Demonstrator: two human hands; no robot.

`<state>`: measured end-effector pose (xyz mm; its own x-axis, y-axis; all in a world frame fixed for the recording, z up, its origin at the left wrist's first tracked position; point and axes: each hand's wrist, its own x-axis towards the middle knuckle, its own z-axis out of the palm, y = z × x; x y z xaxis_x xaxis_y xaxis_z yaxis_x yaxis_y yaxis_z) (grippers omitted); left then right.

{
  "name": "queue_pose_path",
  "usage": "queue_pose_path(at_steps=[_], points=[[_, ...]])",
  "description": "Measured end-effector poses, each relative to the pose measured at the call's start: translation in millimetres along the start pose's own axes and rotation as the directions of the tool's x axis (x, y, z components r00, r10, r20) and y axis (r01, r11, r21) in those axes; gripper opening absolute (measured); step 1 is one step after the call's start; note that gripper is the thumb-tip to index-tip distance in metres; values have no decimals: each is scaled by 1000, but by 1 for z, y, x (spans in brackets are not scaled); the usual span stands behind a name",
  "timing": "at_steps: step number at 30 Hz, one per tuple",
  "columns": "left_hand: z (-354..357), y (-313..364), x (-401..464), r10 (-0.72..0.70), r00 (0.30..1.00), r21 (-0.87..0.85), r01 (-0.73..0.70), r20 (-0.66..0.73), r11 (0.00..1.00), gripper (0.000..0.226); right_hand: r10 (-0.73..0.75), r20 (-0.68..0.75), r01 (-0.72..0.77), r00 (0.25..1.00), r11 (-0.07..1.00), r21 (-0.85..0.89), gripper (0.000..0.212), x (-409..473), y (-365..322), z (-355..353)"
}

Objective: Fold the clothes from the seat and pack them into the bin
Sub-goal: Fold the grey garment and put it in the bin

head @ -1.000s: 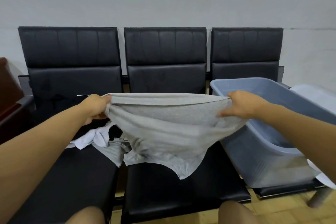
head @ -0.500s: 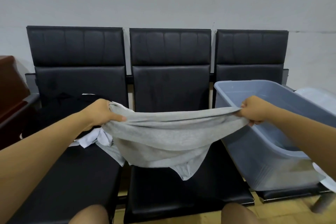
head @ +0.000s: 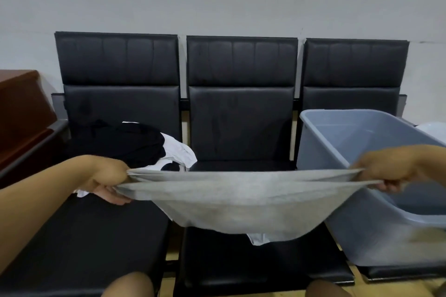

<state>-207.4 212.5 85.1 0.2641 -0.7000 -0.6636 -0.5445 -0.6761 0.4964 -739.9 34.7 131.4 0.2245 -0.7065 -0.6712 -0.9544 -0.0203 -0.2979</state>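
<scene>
Above the middle seat (head: 241, 166) of a row of three black chairs, a grey garment (head: 231, 205) is stretched flat between both hands. At the left, the left hand (head: 109, 182) has its fingers (head: 113, 196) curled round one bunched end; at the right, the right hand (head: 383, 171) pinches the other end, its fingers (head: 388, 187) tucked under the cloth. Pulling the two ends apart keeps the top edge taut and lets the rest hang in a shallow belly, so the cloth is smooth and even, probably in readiness for a fold. A paler piece of fabric hangs below its lower edge; whether that belongs to the same garment I cannot tell.

On the left seat, farther back, lies a heap of black clothes (head: 135, 142) with white clothes (head: 179, 152) beside and partly under it, apparently waiting their turn. The grey-blue bin (head: 362, 239) stands tilted on the right seat, its open mouth leaning toward the person, which would make packing an easy reach from the right hand. No clothes show in the part of the bin that is visible. Near the bottom edge, two knees show.
</scene>
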Motion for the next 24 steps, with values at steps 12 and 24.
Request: queue_pose_path(at_steps=[12,24], points=[[6,151,13,317,837,-721,-546,-447,427,31,44,-749,679,661,390,622,27,56,-110,-43],[-92,201,-77,426,673,-570,-739,-605,359,42,-5,-952,867,305,415,275,31,-40,-120,-114]])
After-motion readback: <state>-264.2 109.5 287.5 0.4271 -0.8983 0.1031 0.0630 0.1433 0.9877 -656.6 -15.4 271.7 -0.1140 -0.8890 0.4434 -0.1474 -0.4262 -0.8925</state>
